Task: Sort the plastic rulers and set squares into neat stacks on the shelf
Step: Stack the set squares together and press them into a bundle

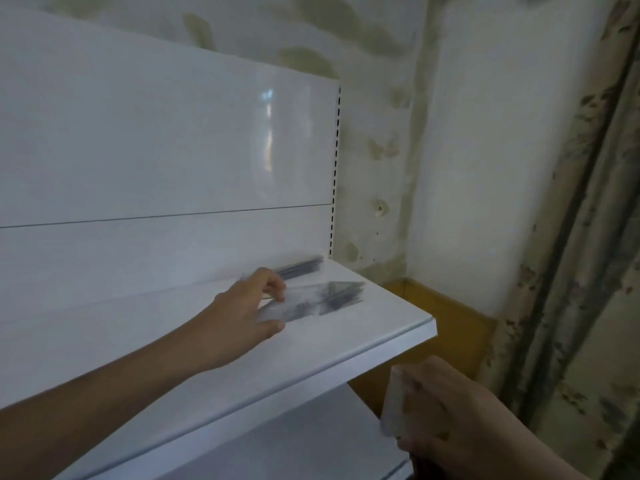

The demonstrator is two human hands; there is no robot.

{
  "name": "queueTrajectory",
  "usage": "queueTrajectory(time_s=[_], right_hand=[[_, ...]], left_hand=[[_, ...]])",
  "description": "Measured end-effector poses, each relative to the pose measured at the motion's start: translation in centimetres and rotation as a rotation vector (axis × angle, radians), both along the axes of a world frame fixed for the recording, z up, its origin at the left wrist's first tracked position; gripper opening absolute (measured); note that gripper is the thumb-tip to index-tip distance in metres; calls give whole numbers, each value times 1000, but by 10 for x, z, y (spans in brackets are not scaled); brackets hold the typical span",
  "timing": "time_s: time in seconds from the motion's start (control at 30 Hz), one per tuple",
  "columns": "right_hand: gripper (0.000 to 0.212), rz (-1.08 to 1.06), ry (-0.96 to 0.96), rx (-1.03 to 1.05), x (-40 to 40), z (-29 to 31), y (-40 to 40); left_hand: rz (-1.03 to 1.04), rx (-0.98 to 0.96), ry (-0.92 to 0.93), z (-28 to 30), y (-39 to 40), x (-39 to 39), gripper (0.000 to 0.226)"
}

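Observation:
A white metal shelf (363,337) runs across the view. On its right part lies a blurred stack of clear set squares (322,301). My left hand (249,306) reaches over the shelf, with fingers and thumb at the left end of that stack, pinching it. A thin stack of clear rulers (301,266) lies along the back panel behind the fingers. Below the shelf's front edge, my right hand (446,420) grips a bundle of clear plastic pieces (393,407), held upright.
The white back panel (156,150) rises behind the shelf. A lower shelf (294,445) shows underneath. A yellow-brown box (446,320) stands beyond the shelf's right end, with a stained wall and a patterned curtain (581,271) at the right.

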State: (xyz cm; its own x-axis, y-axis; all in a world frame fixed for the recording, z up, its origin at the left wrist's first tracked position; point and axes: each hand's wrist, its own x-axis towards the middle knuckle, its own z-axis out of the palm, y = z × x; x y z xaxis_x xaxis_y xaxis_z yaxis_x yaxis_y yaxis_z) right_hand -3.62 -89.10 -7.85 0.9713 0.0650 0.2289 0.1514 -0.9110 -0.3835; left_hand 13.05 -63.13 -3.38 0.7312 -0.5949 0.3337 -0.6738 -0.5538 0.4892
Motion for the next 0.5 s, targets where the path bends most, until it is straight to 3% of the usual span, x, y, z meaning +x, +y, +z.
queueTrajectory(time_s=[0.07, 0.17, 0.27, 0.5], right_hand=[[62, 3, -62, -7, 24, 0, -19], [41, -16, -141, 159, 61, -3, -44], [62, -40, -46, 50, 92, 1, -63], [67, 73, -30, -104, 146, 18, -104]], left_hand=[[-30, 6, -19, 5, -15, 18, 31], [-70, 31, -9, 10, -39, 52, 31], [-135, 22, 19, 7, -68, 87, 17], [-135, -91, 244, 1, -119, 139, 20]])
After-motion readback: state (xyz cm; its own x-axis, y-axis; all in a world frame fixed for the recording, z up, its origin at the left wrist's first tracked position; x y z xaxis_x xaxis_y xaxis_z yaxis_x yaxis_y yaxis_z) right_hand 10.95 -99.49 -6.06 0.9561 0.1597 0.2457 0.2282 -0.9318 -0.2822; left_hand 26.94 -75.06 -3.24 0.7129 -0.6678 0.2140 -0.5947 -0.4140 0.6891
